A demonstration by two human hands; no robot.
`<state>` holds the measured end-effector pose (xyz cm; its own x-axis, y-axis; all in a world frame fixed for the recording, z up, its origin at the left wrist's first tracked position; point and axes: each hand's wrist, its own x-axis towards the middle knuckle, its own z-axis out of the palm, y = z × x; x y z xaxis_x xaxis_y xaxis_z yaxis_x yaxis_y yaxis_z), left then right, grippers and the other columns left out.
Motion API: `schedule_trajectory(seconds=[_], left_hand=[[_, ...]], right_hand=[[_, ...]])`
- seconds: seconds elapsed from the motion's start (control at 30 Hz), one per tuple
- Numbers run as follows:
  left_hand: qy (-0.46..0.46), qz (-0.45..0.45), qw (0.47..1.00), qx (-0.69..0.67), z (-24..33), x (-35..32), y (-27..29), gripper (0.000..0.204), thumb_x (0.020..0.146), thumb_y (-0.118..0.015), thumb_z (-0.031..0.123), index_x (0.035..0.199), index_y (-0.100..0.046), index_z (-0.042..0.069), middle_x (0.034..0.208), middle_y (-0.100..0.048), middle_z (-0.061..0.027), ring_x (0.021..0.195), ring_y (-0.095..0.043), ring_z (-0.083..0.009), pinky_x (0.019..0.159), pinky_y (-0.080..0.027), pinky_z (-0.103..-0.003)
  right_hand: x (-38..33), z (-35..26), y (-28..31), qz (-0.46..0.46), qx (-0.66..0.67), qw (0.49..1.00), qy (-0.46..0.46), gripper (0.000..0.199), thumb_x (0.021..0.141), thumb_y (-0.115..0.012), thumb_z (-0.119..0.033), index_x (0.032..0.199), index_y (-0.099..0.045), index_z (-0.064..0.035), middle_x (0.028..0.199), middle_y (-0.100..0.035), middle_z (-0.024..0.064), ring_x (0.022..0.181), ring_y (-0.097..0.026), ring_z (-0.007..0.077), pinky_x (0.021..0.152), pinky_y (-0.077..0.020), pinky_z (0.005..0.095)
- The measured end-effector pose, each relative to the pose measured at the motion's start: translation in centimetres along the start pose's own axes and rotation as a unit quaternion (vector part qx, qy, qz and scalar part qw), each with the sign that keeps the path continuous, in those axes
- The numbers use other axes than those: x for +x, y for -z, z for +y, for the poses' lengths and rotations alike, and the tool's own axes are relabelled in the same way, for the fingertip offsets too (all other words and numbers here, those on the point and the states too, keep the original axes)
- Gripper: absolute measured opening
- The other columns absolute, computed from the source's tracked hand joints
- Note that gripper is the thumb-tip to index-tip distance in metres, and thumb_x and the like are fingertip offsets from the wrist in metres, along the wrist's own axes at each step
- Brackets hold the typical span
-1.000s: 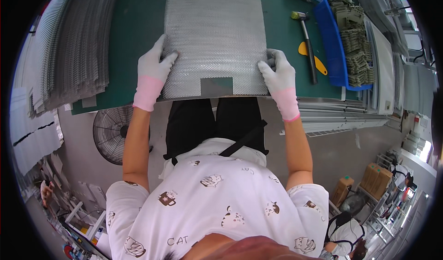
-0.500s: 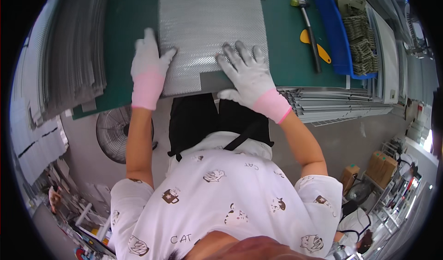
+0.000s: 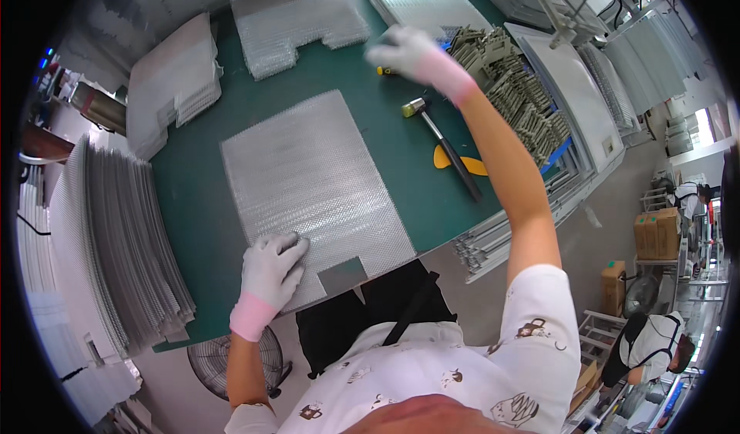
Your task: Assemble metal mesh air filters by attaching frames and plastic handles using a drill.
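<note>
Silvery mesh sheet (image 3: 316, 179) lies on the green tabletop (image 3: 189, 203), its near left edge under the left hand (image 3: 271, 274), fingers loosely bent, unclenched; the blurred right hand (image 3: 410, 53), its grip unclear, is beyond the sheet's far right corner.

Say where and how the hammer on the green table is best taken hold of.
Likely by the near end of the dark handle, from above on the person's right: the hammer lies with its head pointing away, and its handle crosses the yellow tool midway.
</note>
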<state>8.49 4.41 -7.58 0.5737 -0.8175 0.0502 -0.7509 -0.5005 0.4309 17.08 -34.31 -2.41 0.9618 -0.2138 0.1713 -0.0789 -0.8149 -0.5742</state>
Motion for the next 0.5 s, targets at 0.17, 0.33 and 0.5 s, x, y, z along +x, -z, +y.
schedule_trajectory(seconds=[0.17,0.33,0.5], left_hand=[[-0.007,0.009,1.0,0.012,0.3,1.3,-0.1,0.037,0.073,-0.064,0.012,0.11,-0.062,0.014,0.109,-0.06,-0.0045,0.102,-0.054,-0.0283,0.085,-0.044,-0.043],[0.012,0.021,1.0,0.015,0.0,0.7,0.4,0.034,0.073,-0.064,0.011,0.106,-0.064,0.012,0.106,-0.061,-0.0058,0.099,-0.055,-0.0286,0.084,-0.045,-0.042],[0.01,0.022,1.0,-0.015,-0.4,0.8,0.8,0.026,0.074,-0.063,0.012,0.099,-0.066,0.012,0.103,-0.064,-0.0038,0.098,-0.056,-0.0256,0.083,-0.041,-0.039]], right_hand=[[11.9,10.3,3.1,-0.111,-0.27,0.932,-0.214,0.066,0.074,-0.066,-0.051,0.121,-0.059,-0.0049,0.127,-0.055,0.0158,0.116,-0.053,0.0325,0.1,-0.04,0.0429],[12.0,6.7,6.2,-0.072,-0.15,0.965,-0.202,0.065,0.069,-0.073,-0.05,0.112,-0.065,-0.0032,0.115,-0.063,0.0147,0.105,-0.059,0.0268,0.092,-0.0432,0.0358],[11.5,5.3,9.9,0.025,-0.016,0.973,-0.229,0.065,0.073,-0.068,-0.055,0.109,-0.066,-0.0019,0.114,-0.063,0.016,0.106,-0.059,0.0276,0.092,-0.0433,0.0329]])
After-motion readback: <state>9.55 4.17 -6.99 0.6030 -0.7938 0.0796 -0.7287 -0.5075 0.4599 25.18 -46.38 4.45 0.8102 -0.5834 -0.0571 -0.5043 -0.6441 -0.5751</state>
